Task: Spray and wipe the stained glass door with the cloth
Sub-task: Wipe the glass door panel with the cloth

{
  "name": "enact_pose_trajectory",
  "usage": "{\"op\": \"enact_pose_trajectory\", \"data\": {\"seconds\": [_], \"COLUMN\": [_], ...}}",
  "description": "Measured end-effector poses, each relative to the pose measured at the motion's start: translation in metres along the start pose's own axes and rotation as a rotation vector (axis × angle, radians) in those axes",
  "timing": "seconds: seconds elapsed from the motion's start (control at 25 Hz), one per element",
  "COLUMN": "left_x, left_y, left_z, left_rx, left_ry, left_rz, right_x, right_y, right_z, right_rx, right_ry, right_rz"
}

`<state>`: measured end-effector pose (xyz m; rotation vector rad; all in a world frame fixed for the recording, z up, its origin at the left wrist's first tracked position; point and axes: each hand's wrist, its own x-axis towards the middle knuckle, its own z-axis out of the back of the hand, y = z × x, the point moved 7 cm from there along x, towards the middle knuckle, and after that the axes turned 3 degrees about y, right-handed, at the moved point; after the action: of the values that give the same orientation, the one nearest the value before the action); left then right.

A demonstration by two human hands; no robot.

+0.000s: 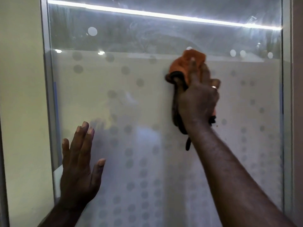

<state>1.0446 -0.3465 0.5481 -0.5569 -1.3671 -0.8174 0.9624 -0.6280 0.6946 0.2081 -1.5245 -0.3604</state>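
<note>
The glass door (147, 99) fills the view, frosted with a dotted pattern below and clear, smeared glass above. My right hand (198, 99) presses an orange cloth (188, 64) with a dark edge flat against the glass, right of centre, at the top edge of the frosted band. My left hand (78, 166) rests flat on the glass at lower left with fingers spread and nothing in it. No spray bottle is in view.
A metal door frame (47, 95) runs down the left side beside a cream wall (19, 95). Another frame post (287, 95) stands at the right. A bright light strip (164, 14) reflects across the upper glass.
</note>
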Motion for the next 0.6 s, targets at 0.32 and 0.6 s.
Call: {"op": "enact_pose_trajectory", "data": {"seconds": [0.32,0.6], "left_x": [0.000,-0.003], "left_y": [-0.001,-0.001], "left_z": [0.000,0.001], "left_rx": [0.019,-0.004], "left_ry": [-0.015,-0.024], "left_rz": [-0.023,-0.018], "right_x": [-0.089,-0.047], "right_y": [-0.144,-0.078], "right_z": [0.012,0.004], "right_rx": [0.097,0.232], "right_ry": [-0.086,-0.120], "right_rz": [-0.564,-0.505]}}
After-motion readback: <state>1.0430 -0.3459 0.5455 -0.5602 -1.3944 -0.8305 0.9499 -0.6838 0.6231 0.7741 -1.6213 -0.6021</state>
